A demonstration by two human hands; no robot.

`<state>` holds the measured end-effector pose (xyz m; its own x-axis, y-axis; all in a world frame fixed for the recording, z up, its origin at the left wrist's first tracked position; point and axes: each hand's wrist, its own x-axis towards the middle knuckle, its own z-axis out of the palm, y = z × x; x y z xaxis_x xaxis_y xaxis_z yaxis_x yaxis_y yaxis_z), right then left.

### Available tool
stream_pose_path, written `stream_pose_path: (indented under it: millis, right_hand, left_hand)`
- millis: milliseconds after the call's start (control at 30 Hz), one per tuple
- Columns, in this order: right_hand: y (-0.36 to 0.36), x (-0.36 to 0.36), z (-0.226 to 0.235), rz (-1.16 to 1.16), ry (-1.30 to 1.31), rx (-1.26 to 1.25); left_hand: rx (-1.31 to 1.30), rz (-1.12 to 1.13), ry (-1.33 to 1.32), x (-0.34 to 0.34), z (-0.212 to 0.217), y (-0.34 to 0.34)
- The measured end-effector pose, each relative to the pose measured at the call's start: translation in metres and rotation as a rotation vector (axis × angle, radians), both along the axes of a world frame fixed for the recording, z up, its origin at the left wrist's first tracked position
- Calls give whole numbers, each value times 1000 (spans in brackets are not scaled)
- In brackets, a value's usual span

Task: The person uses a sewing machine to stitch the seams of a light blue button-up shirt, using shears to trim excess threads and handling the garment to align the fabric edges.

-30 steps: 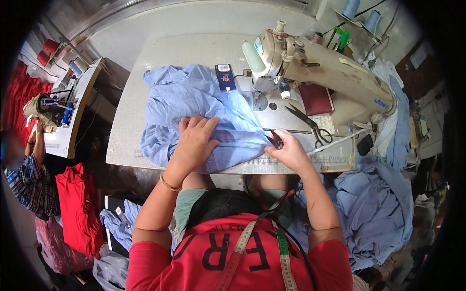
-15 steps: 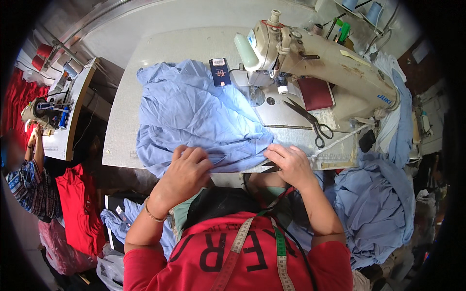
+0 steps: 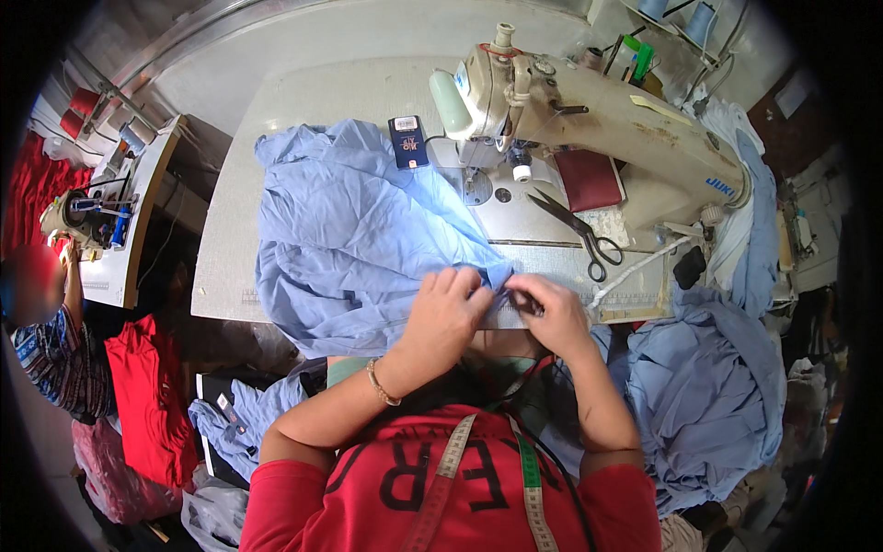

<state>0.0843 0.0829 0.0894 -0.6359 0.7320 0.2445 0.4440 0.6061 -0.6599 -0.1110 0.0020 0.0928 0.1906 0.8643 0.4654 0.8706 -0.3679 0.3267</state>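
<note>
A light blue cloth [image 3: 340, 221], apparently a garment, lies rumpled over the left part of the sewing machine table, its near edge hanging over the front. My left hand [image 3: 443, 311] is closed on the cloth's right corner, the fingers pinching it near the table's front edge. Just beside it, my right hand [image 3: 554, 311] is curled with thumb and forefinger at the same corner. A small dark tool, perhaps thread snips [image 3: 526, 302], shows within the right hand, mostly hidden by the fingers. Beyond both hands stands the sewing machine [image 3: 589, 110], its needle area lit.
Black-handled scissors [image 3: 581, 232] lie right of the needle, near a dark red booklet [image 3: 589, 179]. A dark card-like tag [image 3: 407, 143] rests by the cloth. More blue cloth [image 3: 699, 396] is heaped at the right. Another person [image 3: 60, 350] works at a machine on the left.
My left hand has moved right along the cloth to its corner, close to my right hand. The cloth's near edge hangs lower, and my right hand has turned, fingers more curled.
</note>
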Motion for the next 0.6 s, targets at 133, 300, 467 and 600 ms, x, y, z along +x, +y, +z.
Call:
stream_pose_path:
  millis: [133,300,467,600]
  right_hand:
    - [4,-16,6,-140,157,-262]
    - [2,-32,20,-83,-186,-100]
    - [2,-32,17,-103,-123,-123]
    - [15,-30,3,-123,361,-610]
  left_hand:
    - [-51,-84,75,4,-16,-10]
    - [-43,-51,93,4,-10,-15]
    - [-102,-93,-174,-15,-13,-13]
    - [-189,-22,-351,-22,-15,-9]
